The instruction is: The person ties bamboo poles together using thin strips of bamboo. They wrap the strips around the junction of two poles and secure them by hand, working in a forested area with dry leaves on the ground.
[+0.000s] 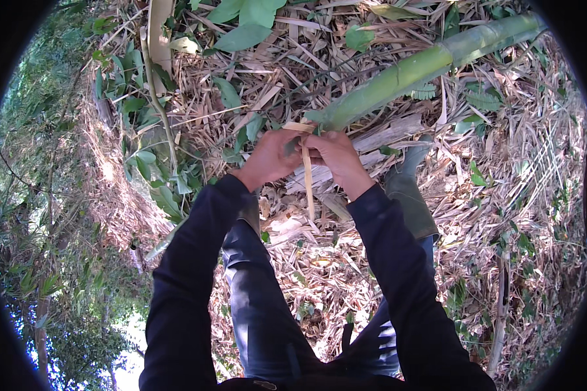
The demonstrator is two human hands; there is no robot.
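Observation:
Both my hands are close together at the near end of a green bamboo stem. A pale, flat, fibrous strip bends over between them, and its tail hangs down toward the ground. My left hand is closed on the strip's upper bend, with the fingertips partly hidden. Fingers curled, my right hand pinches the strip from the other side, right beside the bamboo's end. Whether the strip goes around the bamboo, I cannot tell.
Dry bamboo leaves and litter cover the ground. A weathered piece of wood lies under the bamboo. My boots stand either side of the hanging strip. Leafy twigs rise at the left, and a thin stick lies at the right.

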